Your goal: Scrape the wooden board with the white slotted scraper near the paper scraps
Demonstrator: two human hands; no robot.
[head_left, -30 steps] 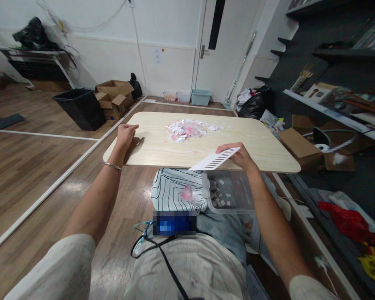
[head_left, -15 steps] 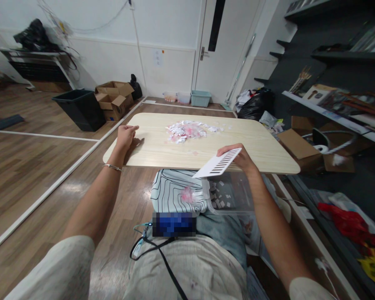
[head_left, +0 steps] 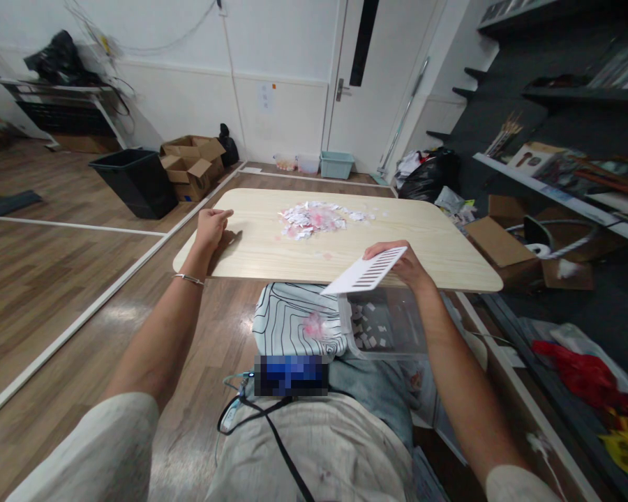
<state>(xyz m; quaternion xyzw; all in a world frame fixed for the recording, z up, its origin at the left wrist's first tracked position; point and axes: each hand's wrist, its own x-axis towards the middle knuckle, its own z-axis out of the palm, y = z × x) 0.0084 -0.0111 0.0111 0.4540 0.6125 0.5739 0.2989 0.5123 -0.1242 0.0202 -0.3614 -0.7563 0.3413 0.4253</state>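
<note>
The left hand (head_left: 211,227) rested loosely curled, holding nothing, on the pale wooden surface (head_left: 272,254). The right hand (head_left: 404,263), arm extended, pinched a white slotted plastic card (head_left: 365,272) at the near edge.

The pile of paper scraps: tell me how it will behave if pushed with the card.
The paper scraps look tiny and loose, so they would probably slide as a spreading heap. They seem very light; a quick push may flutter some off the smooth table. The slotted card in the right hand may let a few slip through.
</note>
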